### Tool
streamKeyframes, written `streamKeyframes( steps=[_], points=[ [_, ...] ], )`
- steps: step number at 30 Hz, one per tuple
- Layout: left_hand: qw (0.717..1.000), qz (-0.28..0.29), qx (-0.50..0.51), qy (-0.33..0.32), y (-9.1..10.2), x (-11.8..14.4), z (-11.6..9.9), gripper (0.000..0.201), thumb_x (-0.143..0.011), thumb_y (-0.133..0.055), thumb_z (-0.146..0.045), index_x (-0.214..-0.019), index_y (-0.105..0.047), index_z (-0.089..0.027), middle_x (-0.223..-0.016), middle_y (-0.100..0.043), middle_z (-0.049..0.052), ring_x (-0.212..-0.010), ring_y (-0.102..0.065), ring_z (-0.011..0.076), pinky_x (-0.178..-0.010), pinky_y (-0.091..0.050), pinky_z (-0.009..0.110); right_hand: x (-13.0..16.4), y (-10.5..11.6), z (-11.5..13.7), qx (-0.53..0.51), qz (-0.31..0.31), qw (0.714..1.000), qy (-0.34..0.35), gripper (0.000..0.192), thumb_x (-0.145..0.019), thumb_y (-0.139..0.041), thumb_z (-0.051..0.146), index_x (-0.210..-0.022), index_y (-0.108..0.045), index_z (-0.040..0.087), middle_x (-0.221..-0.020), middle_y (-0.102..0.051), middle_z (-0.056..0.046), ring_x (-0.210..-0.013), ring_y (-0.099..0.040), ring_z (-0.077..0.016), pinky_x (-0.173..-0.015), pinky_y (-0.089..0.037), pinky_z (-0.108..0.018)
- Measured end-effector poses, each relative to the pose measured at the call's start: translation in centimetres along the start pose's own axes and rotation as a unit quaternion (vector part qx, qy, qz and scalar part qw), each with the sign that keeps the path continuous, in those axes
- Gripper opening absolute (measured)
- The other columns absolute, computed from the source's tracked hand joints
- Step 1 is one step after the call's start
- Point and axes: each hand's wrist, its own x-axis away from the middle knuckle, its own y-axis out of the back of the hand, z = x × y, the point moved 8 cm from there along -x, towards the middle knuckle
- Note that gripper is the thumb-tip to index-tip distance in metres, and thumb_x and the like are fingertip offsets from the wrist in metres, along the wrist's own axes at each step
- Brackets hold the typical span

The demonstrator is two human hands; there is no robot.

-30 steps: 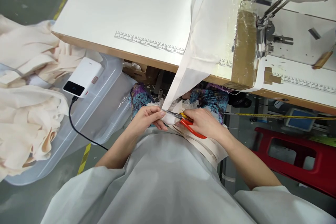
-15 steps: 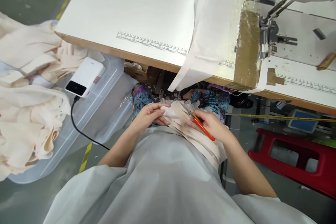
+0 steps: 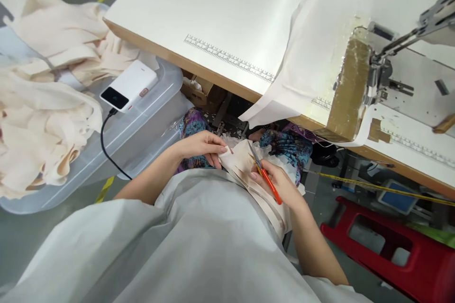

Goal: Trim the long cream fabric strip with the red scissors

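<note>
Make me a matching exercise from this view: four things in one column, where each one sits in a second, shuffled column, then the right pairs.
Things:
1 orange-handled scissors
2 white power bank
3 red plastic stool
4 folded cream fabric strips

Places:
A on the clear plastic bin's lid
B in the right hand
C on the floor, lower right
D on the lap, under the left hand

Pairs: 1-B, 2-A, 3-C, 4-D

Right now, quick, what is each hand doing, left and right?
Left hand: closed, pinching the cream fabric strips in the lap.
Right hand: closed around the orange-handled scissors, blades resting on the strips.
</note>
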Motion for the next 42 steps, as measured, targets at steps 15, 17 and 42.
streamKeyframes(
  steps=[15,17,42],
  points=[
    [0.998,0.034,-0.046,0.011,0.1,-0.8,-1.2,0.031,-0.071,-0.078,-0.039,-0.087,-0.069,-0.014,-0.061,-0.069,0.003,-0.062,-0.071,0.0182,-0.055,-0.052,0.02,-3.1,-2.4,1.9,-0.197,-0.178,0.963,0.04,0.029,-0.076,-0.07,0.04,-0.089,-0.052,0.022,-0.08,-0.057,0.0,-0.073,-0.055,-0.017,-0.069,-0.047,-0.032],
    [0.999,0.024,-0.042,0.009,0.4,-1.0,-0.9,0.032,-0.07,-0.078,-0.04,-0.087,-0.07,-0.014,-0.059,-0.069,0.003,-0.061,-0.071,0.0184,-0.055,-0.052,0.02,-2.9,-2.3,1.9,-0.172,-0.196,0.965,0.037,0.029,-0.076,-0.07,0.04,-0.088,-0.051,0.022,-0.081,-0.058,0.0,-0.073,-0.055,-0.0166,-0.069,-0.047,-0.031],
    [0.991,-0.019,-0.134,-0.014,1.8,-1.9,0.4,0.041,-0.078,-0.068,-0.04,-0.11,-0.07,-0.014,-0.071,-0.071,0.005,-0.059,-0.066,0.018,-0.056,-0.051,0.026,-2.2,-2.4,0.9,-0.13,-0.23,0.964,0.042,0.019,-0.08,-0.065,0.032,-0.09,-0.052,0.022,-0.084,-0.063,0.0,-0.074,-0.059,-0.016,-0.071,-0.048,-0.03]
  ],
)
